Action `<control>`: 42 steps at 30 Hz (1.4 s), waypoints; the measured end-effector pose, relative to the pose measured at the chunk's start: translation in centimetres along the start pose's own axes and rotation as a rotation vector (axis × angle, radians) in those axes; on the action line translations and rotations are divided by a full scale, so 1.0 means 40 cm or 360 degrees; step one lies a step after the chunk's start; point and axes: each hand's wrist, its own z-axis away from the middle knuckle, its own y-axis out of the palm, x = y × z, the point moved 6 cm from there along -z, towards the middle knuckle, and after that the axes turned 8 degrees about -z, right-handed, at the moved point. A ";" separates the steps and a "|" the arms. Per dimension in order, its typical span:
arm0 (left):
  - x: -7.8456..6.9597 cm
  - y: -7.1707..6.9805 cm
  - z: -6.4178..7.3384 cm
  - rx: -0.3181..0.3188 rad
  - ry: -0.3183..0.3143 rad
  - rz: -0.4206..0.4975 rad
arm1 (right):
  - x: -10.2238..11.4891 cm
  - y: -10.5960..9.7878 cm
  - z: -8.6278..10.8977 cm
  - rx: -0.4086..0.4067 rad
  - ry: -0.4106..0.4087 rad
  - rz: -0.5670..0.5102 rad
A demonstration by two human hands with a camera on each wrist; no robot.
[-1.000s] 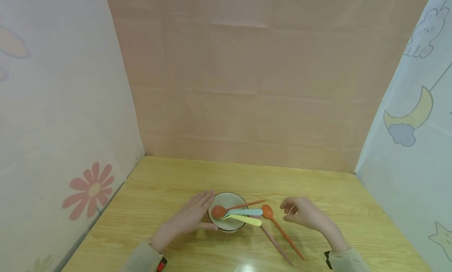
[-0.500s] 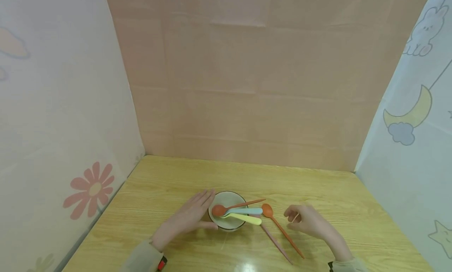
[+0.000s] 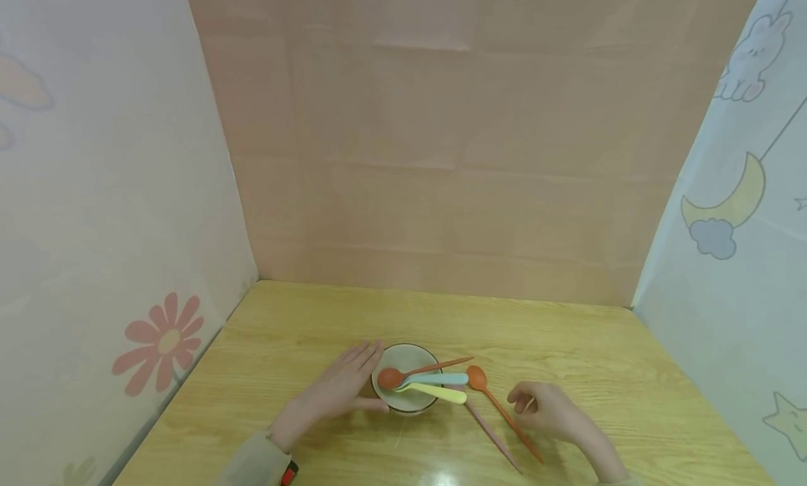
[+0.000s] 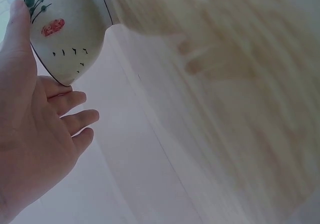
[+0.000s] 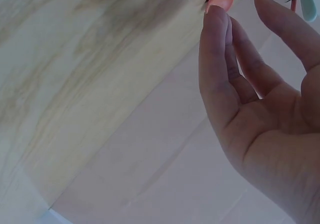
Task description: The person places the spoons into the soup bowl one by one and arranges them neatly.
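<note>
My left hand (image 3: 340, 384) lies against the left side of a white bowl (image 3: 410, 355), fingers straight and the thumb at its front. In the left wrist view, the bowl's wall (image 4: 75, 39) shows painted green leaves and a red mark. Resting in the bowl are an orange spoon (image 3: 389, 379), a light blue-handled utensil (image 3: 444, 379) and a yellow-handled one (image 3: 444, 393), handles over the right rim. On the table lie another orange spoon (image 3: 477, 378) and a pink utensil (image 3: 492, 433), its far end hidden. Right of these, my right hand (image 3: 547, 410) holds nothing, fingers loosely bent.
The wood-patterned table (image 3: 302, 311) meets a plain pinkish-tan backdrop (image 3: 391, 213) at the back. White printed sheets stand along both sides, with a flower (image 3: 167, 341) at the left and a moon (image 3: 737, 199) at the right.
My right hand has come a little nearer the front of the table, alongside the orange spoon's handle. The left hand, bowl and utensils have stayed where they were.
</note>
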 end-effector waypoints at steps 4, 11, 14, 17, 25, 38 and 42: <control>-0.001 0.002 0.002 -0.0006 0.0000 -0.0002 | -0.010 0.007 0.004 0.0003 0.0040 -0.0037; -0.001 0.005 0.001 -0.0004 -0.0009 0.0002 | -0.028 0.016 0.008 0.0023 0.0079 -0.0091; -0.001 0.005 0.002 0.0002 -0.0017 0.0005 | -0.033 0.021 0.010 0.0038 0.0083 -0.0119; 0.000 0.007 0.003 0.0007 -0.0024 0.0002 | -0.036 0.026 0.009 0.0039 0.0065 -0.0123; 0.001 0.002 -0.001 0.0003 0.0000 -0.0014 | -0.047 0.040 0.008 0.0019 0.0113 -0.0128; 0.001 0.004 -0.001 -0.0021 0.0008 -0.0034 | -0.050 0.049 -0.005 -0.0057 0.0147 -0.0066; 0.001 0.004 -0.001 -0.0023 0.0016 -0.0036 | -0.049 0.051 -0.006 -0.0063 0.0148 -0.0061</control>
